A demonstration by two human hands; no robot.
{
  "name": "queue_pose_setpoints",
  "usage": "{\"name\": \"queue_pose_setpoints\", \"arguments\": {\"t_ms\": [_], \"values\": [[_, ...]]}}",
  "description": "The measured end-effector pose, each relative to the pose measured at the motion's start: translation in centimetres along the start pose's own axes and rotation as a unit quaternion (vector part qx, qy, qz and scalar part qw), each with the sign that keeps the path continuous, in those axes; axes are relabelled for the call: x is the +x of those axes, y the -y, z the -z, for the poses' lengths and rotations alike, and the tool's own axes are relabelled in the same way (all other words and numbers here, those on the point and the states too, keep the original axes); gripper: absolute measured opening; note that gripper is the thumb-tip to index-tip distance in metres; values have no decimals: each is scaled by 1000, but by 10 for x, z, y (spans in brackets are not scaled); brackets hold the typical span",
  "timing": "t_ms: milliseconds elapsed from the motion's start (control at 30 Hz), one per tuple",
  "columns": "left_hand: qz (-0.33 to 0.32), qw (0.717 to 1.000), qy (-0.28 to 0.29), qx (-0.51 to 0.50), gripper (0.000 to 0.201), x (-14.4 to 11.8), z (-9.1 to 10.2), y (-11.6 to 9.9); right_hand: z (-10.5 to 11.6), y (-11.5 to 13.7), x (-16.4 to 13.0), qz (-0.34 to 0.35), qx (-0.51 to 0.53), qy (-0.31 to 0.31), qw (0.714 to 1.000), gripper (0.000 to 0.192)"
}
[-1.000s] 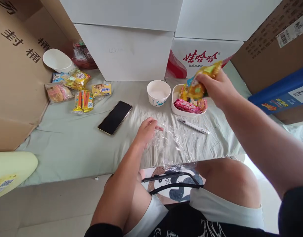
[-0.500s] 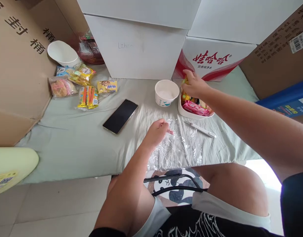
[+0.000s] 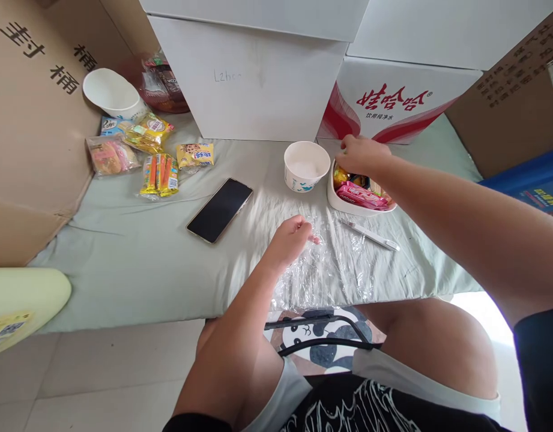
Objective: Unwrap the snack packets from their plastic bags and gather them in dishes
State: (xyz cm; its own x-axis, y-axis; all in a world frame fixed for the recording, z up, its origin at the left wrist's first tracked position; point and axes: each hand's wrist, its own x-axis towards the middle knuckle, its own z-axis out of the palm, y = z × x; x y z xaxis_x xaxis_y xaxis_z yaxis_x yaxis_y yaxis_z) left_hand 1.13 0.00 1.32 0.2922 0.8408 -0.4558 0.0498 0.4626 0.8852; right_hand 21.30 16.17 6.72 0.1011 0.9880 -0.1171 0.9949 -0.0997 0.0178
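Note:
My left hand (image 3: 295, 235) is closed on the edge of a clear plastic bag (image 3: 323, 270), which lies crinkled along the front of the cloth. My right hand (image 3: 362, 153) reaches down over the back of a white container (image 3: 348, 207) of wrapped snacks. Its fingers are bent, and what they grip is hidden. Inside the container show a pink snack packet (image 3: 361, 195) and a gold wrapper (image 3: 341, 176). Just left of the container stands a white paper cup (image 3: 307, 170). A white utility knife (image 3: 370, 234) lies in front of it, by the bag.
A phone (image 3: 220, 210) lies left of my left hand. Farther left are several wrapped snacks (image 3: 159, 174) and a tilted paper cup (image 3: 111, 93). White boxes (image 3: 262, 78) stand along the back, with brown cardboard (image 3: 37, 150) at the left side. The green cloth (image 3: 145, 276) ends at the front edge.
My right hand has shifted slightly right and lower over the container's back, now covering part of the yellow wrapper seen at its fingers. My left hand stays on the plastic bag.

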Motion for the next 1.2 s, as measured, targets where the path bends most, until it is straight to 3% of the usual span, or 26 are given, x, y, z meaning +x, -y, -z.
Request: {"name": "queue_pose_setpoints", "arguments": {"t_ms": [133, 233, 333, 433, 500, 600, 700, 800, 900, 1033, 1200], "values": [[4, 1000, 1, -7, 15, 3, 1, 3, -14, 2, 2, 32, -60, 18, 998, 50], [-3, 1000, 4, -4, 17, 3, 1, 3, -12, 3, 3, 48, -50, 13, 998, 49], [-13, 1000, 5, -8, 18, 0, 3, -1, 3, -1, -12, 56, 1, -56, 997, 50], [-17, 1000, 24, -11, 17, -4, 5, -6, 8, -13, -60, 94, 145, -194, 966, 36], [-16, 999, 44, -10, 18, -6, 7, -9, -4, -26, -107, 128, 228, -222, 939, 18], [-16, 997, 74, -15, 19, -7, 10, -12, -43, -47, -174, 131, 274, -173, 937, 8], [-24, 994, 102, -9, 22, -8, 12, -12, -85, -56, -205, 81, 240, -101, 962, 33], [-28, 991, 133, 10, 28, -9, 14, -9, -108, -53, -202, 53, 179, -75, 980, 55], [-23, 988, 153, 27, 32, -9, 18, -5, -112, -50, -192, 56, 188, -81, 977, 38], [-43, 990, 125, 53, 37, -9, 26, -5, -106, -55, -191, 96, 308, -104, 941, 10], [-92, 987, 48, 119, 37, -3, 36, -3, -97, -71, -193, -12, 471, -108, 875, 9]]}}
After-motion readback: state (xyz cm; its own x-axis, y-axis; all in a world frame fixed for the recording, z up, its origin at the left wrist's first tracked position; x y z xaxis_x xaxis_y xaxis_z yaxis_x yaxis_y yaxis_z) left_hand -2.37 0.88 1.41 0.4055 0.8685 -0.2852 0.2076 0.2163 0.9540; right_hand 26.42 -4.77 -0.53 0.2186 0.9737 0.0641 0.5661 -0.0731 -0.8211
